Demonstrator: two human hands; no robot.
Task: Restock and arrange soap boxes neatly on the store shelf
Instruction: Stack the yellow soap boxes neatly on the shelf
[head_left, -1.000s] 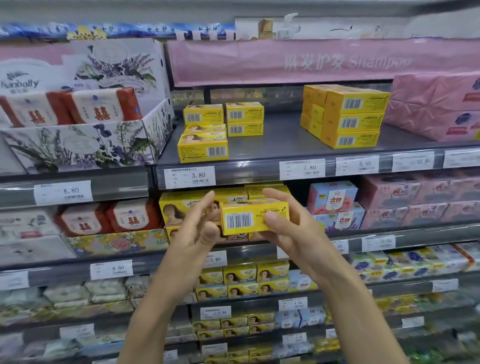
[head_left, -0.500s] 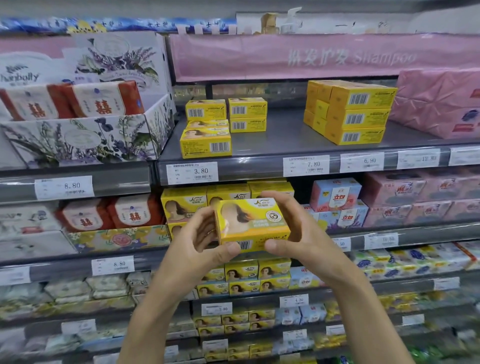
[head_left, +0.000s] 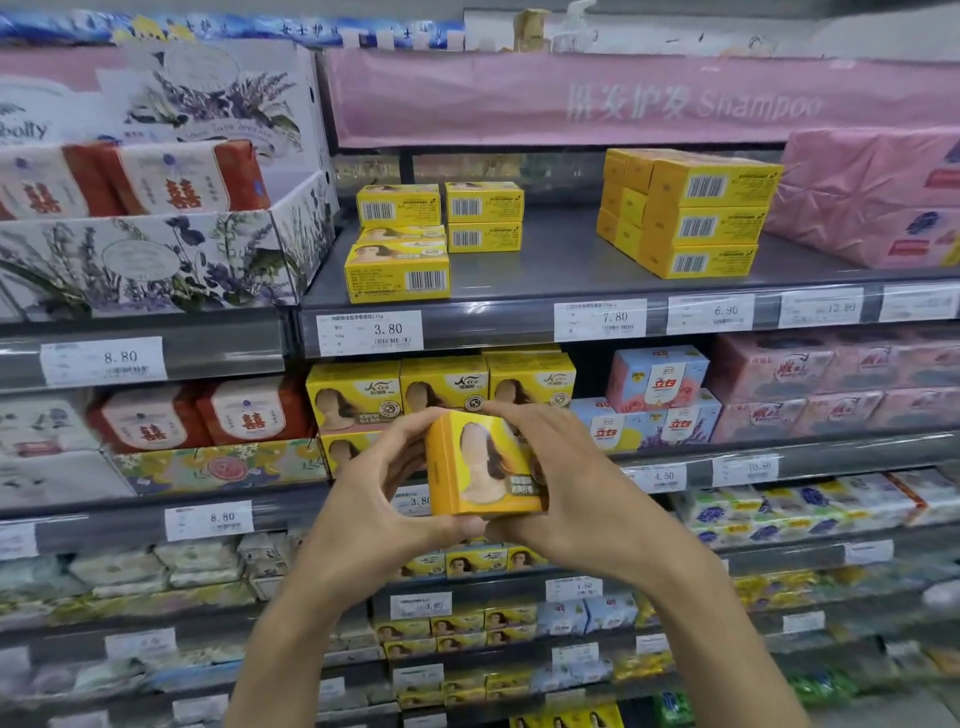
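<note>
I hold a yellow soap box (head_left: 480, 467) with a printed portrait in front of the second shelf. My left hand (head_left: 384, 499) grips its left side, thumb under the bottom edge. My right hand (head_left: 566, 483) grips its top and right side. Behind it a row of matching yellow soap boxes (head_left: 441, 392) stands on the second shelf. Up on the grey top shelf (head_left: 561, 275) lie several yellow boxes (head_left: 400, 254) with barcodes forward, and a taller yellow stack (head_left: 691, 213) to their right.
A floral display carton (head_left: 156, 260) with red-and-white soap packs fills the upper left. Pink wrapped packs (head_left: 878, 197) sit at the upper right. Blue and pink soap boxes (head_left: 660, 400) stand right of the yellow row. Lower shelves hold more soap.
The box has been turned in my hands from barcode side forward to portrait face forward, now stood on end. Both hands shifted slightly lower.
</note>
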